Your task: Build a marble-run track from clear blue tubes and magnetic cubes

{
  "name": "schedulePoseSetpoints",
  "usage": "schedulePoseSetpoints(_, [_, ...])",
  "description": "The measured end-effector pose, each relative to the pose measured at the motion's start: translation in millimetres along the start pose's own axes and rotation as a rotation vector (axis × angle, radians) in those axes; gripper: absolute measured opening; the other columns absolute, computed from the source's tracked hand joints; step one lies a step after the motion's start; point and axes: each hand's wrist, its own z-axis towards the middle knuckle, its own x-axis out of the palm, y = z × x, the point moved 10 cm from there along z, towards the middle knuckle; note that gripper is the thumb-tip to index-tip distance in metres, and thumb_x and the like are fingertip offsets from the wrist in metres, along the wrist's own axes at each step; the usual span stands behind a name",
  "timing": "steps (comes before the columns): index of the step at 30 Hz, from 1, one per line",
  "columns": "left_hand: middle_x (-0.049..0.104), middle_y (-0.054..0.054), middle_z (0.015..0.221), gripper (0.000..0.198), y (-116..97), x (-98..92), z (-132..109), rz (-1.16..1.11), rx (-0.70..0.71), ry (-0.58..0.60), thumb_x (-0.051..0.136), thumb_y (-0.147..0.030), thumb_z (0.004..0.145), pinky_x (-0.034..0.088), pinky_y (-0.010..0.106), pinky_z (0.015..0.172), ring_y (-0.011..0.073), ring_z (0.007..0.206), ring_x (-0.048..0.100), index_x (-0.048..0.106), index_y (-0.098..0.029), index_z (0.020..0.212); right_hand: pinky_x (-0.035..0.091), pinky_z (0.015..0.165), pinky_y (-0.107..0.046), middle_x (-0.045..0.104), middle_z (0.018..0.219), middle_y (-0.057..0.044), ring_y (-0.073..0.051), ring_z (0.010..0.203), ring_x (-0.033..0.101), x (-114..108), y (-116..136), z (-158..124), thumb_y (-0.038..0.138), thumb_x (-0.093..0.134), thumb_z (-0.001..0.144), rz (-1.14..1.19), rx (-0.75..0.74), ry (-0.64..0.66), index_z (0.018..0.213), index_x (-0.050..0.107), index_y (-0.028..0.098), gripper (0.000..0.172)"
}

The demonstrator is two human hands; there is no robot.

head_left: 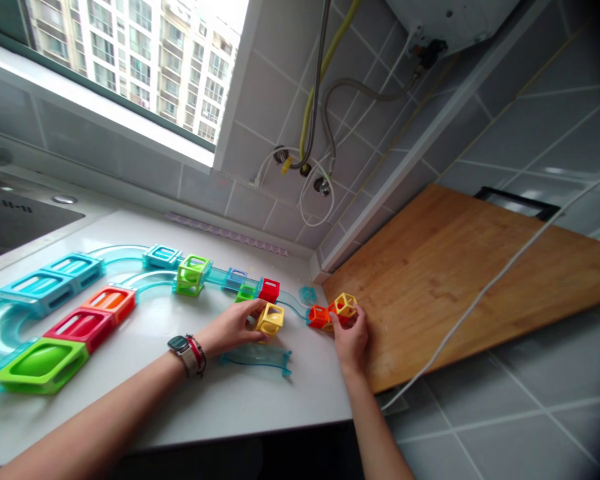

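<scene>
In my left hand (247,322) I grip a yellow open-frame cube (271,320) just above the white counter. A loose clear-blue track piece (257,358) lies below it. At the counter's right end, my right hand (351,333) has its fingers closed round another yellow cube (345,305). That cube sits against an orange-red cube (319,316) at the end of a clear track slope (295,303). The slope runs down from a red cube (269,289), with a green block (245,292) beside it. A taller green cube stack (192,275) stands farther left.
A looping track with blue blocks (50,288), a crimson block (80,328) and a large green block (43,363) fills the counter's left. A wooden board (480,273) leans at the right, crossed by a white cable (485,303). A sink (25,217) is far left.
</scene>
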Motion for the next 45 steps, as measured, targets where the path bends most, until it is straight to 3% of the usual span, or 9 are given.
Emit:
schedulePoseSetpoints(9, [0.072, 0.007, 0.112, 0.054, 0.9, -0.2, -0.4, 0.005, -0.001, 0.003, 0.079, -0.039, 0.075, 0.055, 0.032, 0.08, 0.0246, 0.099, 0.069, 0.063, -0.022, 0.124, 0.058, 0.067, -0.036, 0.072, 0.098, -0.017, -0.027, 0.08, 0.072, -6.7, -2.5, 5.2, 0.06, 0.076, 0.078, -0.068, 0.017, 0.003, 0.111, 0.058, 0.016, 0.058])
schedulePoseSetpoints(14, [0.073, 0.007, 0.113, 0.053, 0.5, 0.0, 0.0, 0.01, 0.005, 0.005, 0.08, -0.039, 0.074, 0.055, 0.034, 0.085, 0.0253, 0.1, 0.069, 0.063, -0.022, 0.122, 0.058, 0.059, -0.034, 0.072, 0.09, -0.014, -0.026, 0.072, 0.073, -14.5, -7.3, 7.2, 0.058, 0.077, 0.076, 0.066, 0.076, -0.028, 0.104, 0.054, 0.018, 0.054])
schedulePoseSetpoints(18, [0.073, 0.008, 0.113, 0.052, 1.7, 0.4, 0.7, 0.005, 0.005, -0.001, 0.079, -0.04, 0.074, 0.056, 0.036, 0.086, 0.0264, 0.101, 0.069, 0.063, -0.022, 0.12, 0.061, 0.063, -0.037, 0.071, 0.099, -0.016, -0.027, 0.078, 0.074, -23.7, -8.9, 6.6, 0.058, 0.077, 0.077, 0.141, 0.095, -0.057, 0.109, 0.052, 0.018, 0.056])
schedulePoseSetpoints(22, [0.074, 0.008, 0.112, 0.053, 1.3, 0.1, 0.5, 0.009, 0.016, -0.008, 0.079, -0.042, 0.073, 0.056, 0.036, 0.086, 0.0264, 0.1, 0.07, 0.064, -0.023, 0.12, 0.059, 0.081, -0.045, 0.068, 0.109, -0.019, -0.032, 0.097, 0.07, -36.7, 1.4, 2.1, 0.057, 0.075, 0.079, 0.006, -0.003, -0.122, 0.109, 0.053, 0.019, 0.053])
schedulePoseSetpoints(25, [0.073, 0.008, 0.112, 0.053, 1.2, -0.4, 0.1, 0.031, 0.015, -0.013, 0.08, -0.042, 0.073, 0.057, 0.035, 0.083, 0.0261, 0.099, 0.07, 0.064, -0.023, 0.119, 0.057, 0.084, -0.047, 0.068, 0.108, -0.018, -0.034, 0.1, 0.068, -30.8, 0.4, -0.3, 0.056, 0.075, 0.079, -0.062, -0.005, -0.065, 0.108, 0.053, 0.019, 0.051])
schedulePoseSetpoints(30, [0.073, 0.008, 0.113, 0.053, 4.6, 1.4, -0.6, 0.017, -0.005, 0.0, 0.079, -0.041, 0.075, 0.057, 0.033, 0.079, 0.0259, 0.1, 0.07, 0.063, -0.023, 0.121, 0.059, 0.071, -0.041, 0.069, 0.107, -0.019, -0.031, 0.088, 0.072, -17.3, -23.4, -2.4, 0.059, 0.075, 0.077, 0.09, 0.213, -0.012, 0.112, 0.05, 0.019, 0.059])
schedulePoseSetpoints(33, [0.073, 0.007, 0.114, 0.05, 4.2, 1.2, -0.7, 0.004, -0.006, -0.001, 0.079, -0.04, 0.075, 0.057, 0.034, 0.082, 0.0258, 0.1, 0.07, 0.063, -0.023, 0.12, 0.06, 0.072, -0.041, 0.068, 0.11, -0.02, -0.032, 0.088, 0.073, -11.1, -29.1, -3.2, 0.059, 0.075, 0.076, 0.169, 0.279, -0.01, 0.115, 0.048, 0.018, 0.063])
schedulePoseSetpoints(40, [0.073, 0.008, 0.113, 0.05, 1.2, 0.8, -1.0, -0.026, -0.024, 0.007, 0.078, -0.042, 0.074, 0.058, 0.035, 0.081, 0.0262, 0.098, 0.07, 0.063, -0.022, 0.118, 0.062, 0.08, -0.043, 0.066, 0.115, -0.019, -0.03, 0.096, 0.072, 2.1, -36.6, -5.7, 0.056, 0.072, 0.081, 0.331, 0.299, -0.026, 0.119, 0.044, 0.019, 0.06])
schedulePoseSetpoints(45, [0.073, 0.008, 0.112, 0.051, 1.8, 0.3, -1.0, -0.023, -0.021, 0.006, 0.079, -0.041, 0.074, 0.057, 0.035, 0.083, 0.0264, 0.1, 0.07, 0.063, -0.023, 0.119, 0.061, 0.083, -0.042, 0.067, 0.114, -0.016, -0.027, 0.098, 0.07, 4.2, -26.1, -12.9, 0.053, 0.064, 0.088, 0.382, 0.248, -0.006, 0.121, 0.047, 0.018, 0.051])
